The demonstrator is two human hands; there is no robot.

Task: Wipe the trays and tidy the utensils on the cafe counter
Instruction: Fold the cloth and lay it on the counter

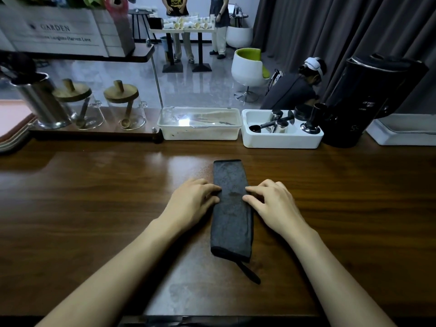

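A dark grey cloth (231, 220), folded into a long narrow strip with a loop tag at its near end, lies on the brown wooden counter (94, 208). My left hand (192, 204) rests at the strip's left edge with its fingertips touching the cloth. My right hand (273, 204) mirrors it at the right edge, fingers bent and touching the fabric. A white tray (283, 140) at the back holds metal coffee tools, a black scoop and a tamper. To its left stands a clear lidded box (200, 133) with utensils inside.
A black coffee grinder (368, 100) stands at the back right beside a white container (401, 135). Two glass jars with wooden lids (125, 107) and a steel canister (40, 102) sit back left, near stacked trays (11, 128). People stand beyond the counter.
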